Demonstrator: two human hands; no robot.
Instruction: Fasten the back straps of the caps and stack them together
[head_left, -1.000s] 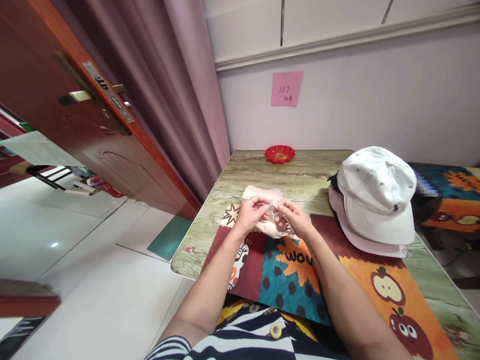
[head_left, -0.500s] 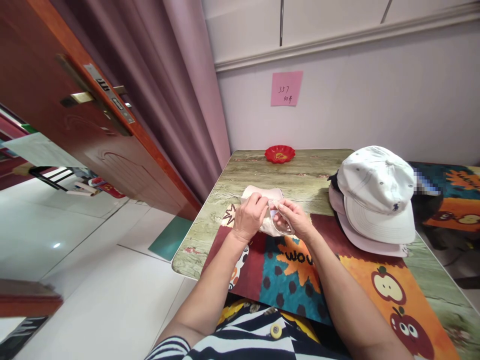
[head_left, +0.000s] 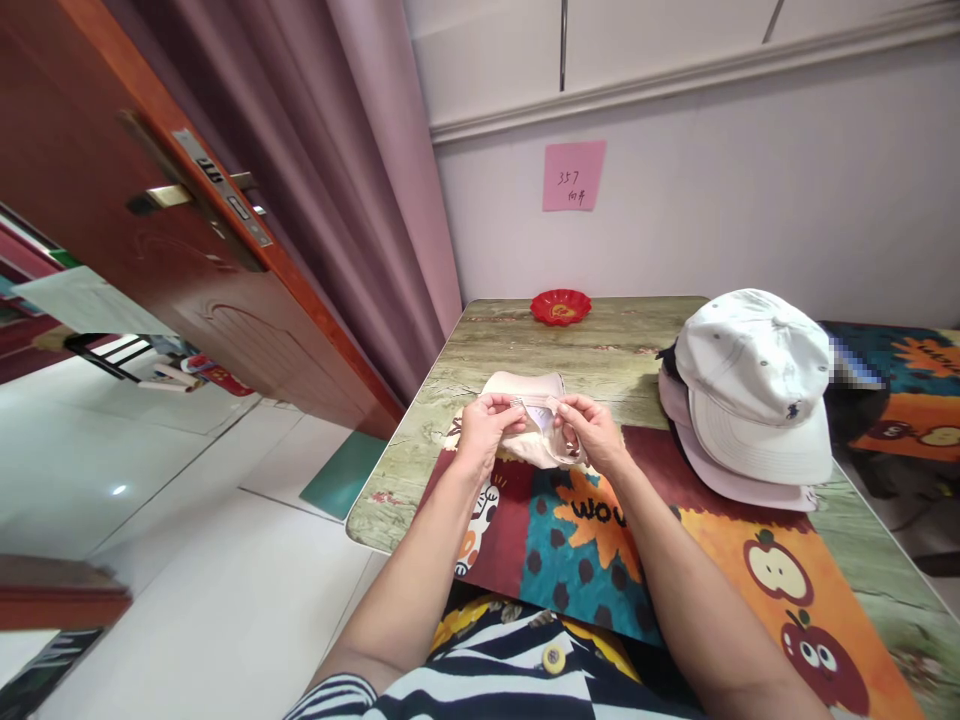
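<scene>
A pale pink cap (head_left: 523, 384) lies upside down on the table, its brim toward the wall and its inside facing up. My left hand (head_left: 486, 430) pinches the cap's inner edge on the left side. On the right side, my right hand (head_left: 591, 430) grips the same cap's edge between thumb and fingers. Part of the cap's crown hangs between and below my hands. To the right stands a stack of caps with a white one (head_left: 757, 370) on top and a pale pink brim under it.
A red scalloped dish (head_left: 560, 307) sits near the table's back edge. A colourful placemat (head_left: 570, 590) covers the front of the wooden table (head_left: 420, 430). A pink note (head_left: 574, 176) is on the wall. An open door (head_left: 225, 300) and curtain are at the left.
My left hand has shifted slightly left and turned, with its fingers now on the cap's inner edge. More of the cap's inside shows between my hands.
</scene>
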